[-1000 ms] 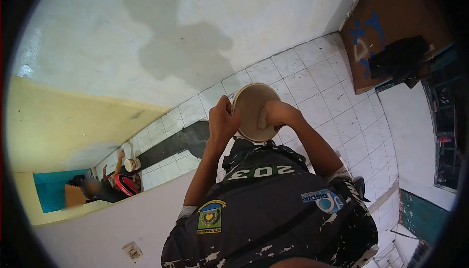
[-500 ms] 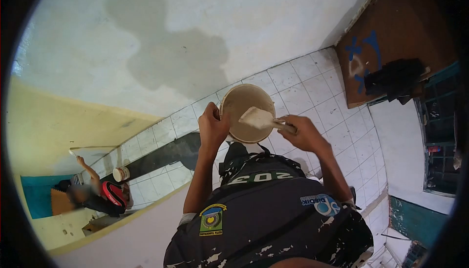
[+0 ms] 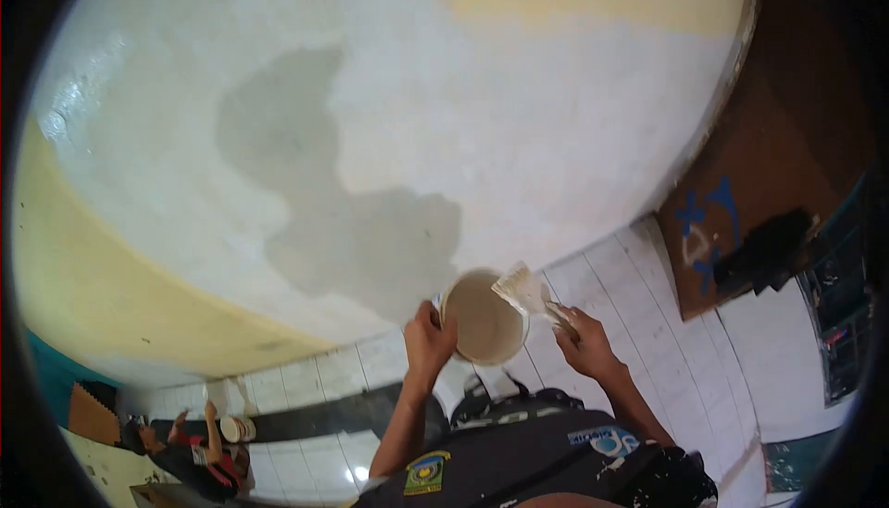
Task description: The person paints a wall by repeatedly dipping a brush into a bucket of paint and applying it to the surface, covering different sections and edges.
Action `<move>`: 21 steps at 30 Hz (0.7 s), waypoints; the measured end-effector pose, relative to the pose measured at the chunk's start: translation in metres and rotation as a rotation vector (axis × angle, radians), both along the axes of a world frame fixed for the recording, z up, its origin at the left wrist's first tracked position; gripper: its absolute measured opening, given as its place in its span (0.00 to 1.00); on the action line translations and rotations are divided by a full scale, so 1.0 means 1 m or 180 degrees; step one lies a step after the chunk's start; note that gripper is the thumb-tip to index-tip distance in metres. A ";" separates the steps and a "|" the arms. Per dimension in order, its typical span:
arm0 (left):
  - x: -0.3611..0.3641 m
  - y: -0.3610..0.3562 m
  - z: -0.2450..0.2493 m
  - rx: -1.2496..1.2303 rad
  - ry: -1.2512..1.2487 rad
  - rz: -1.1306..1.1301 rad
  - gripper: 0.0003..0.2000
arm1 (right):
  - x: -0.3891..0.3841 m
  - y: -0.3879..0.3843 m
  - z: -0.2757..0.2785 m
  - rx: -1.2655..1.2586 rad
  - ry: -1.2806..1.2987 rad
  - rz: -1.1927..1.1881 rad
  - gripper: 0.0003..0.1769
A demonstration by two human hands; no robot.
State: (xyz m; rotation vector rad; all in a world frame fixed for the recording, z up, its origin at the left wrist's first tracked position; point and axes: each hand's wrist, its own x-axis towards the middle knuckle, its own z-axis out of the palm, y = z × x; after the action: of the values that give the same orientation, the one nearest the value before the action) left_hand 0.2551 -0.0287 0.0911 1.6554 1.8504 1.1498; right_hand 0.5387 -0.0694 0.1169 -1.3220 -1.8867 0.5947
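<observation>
Since the earlier frame, the brush (image 3: 522,289) has come up from over the middle of the bucket (image 3: 470,318) to its far right edge, bristles now pointing at the wall (image 3: 574,128), and the view has tilted up to show more of that wall. The right hand (image 3: 588,346) is closed around the brush handle, just beyond the bucket's right side; the pale bristles overlap the rim, though whether they touch it I cannot tell. The left hand (image 3: 431,341) is closed over the left rim, probably to keep the bucket steady and its mouth turned up towards the wearer, in easy reach of the brush. The wearer's body bounds the near side; the wall's foot runs just past the far rim. To the right, floor tiles (image 3: 630,323) stretch towards a brown panel (image 3: 750,147), leaving the right elbow room to swing. Another person (image 3: 199,462) is well apart, at near left.
</observation>
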 end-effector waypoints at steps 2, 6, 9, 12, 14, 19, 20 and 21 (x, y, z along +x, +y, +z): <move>-0.021 0.014 -0.005 0.0262 -0.0059 -0.0060 0.15 | -0.020 0.030 0.017 0.0437 0.0161 0.0043 0.23; -0.047 0.029 -0.002 0.0222 0.0078 -0.0044 0.14 | -0.047 0.089 0.089 0.0663 0.0088 -0.0324 0.26; -0.067 0.033 -0.004 0.0239 0.0140 0.0137 0.13 | -0.063 0.143 0.149 0.1758 0.0274 -0.0392 0.26; -0.084 0.033 -0.013 0.0120 0.0208 0.0403 0.12 | -0.076 0.195 0.207 0.2517 0.0216 -0.0503 0.25; -0.094 0.036 -0.021 0.0073 0.0251 0.0550 0.12 | -0.081 0.229 0.238 0.2560 0.0204 -0.0572 0.24; -0.112 0.034 -0.037 -0.0244 0.0256 0.0877 0.12 | -0.087 0.280 0.300 0.2528 0.0294 -0.0804 0.21; -0.112 0.035 -0.035 -0.0300 0.0304 0.0972 0.12 | -0.085 0.291 0.309 0.2639 0.0263 -0.0864 0.21; -0.110 0.035 -0.031 -0.0308 0.0207 0.1041 0.12 | -0.084 0.301 0.317 0.2745 0.0232 -0.0920 0.21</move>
State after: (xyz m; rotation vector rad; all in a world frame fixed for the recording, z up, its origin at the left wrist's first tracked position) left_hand 0.1450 0.0061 0.0601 1.3867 2.2417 1.1194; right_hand 0.4545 0.2316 0.4342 -0.9309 -1.5543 -0.3050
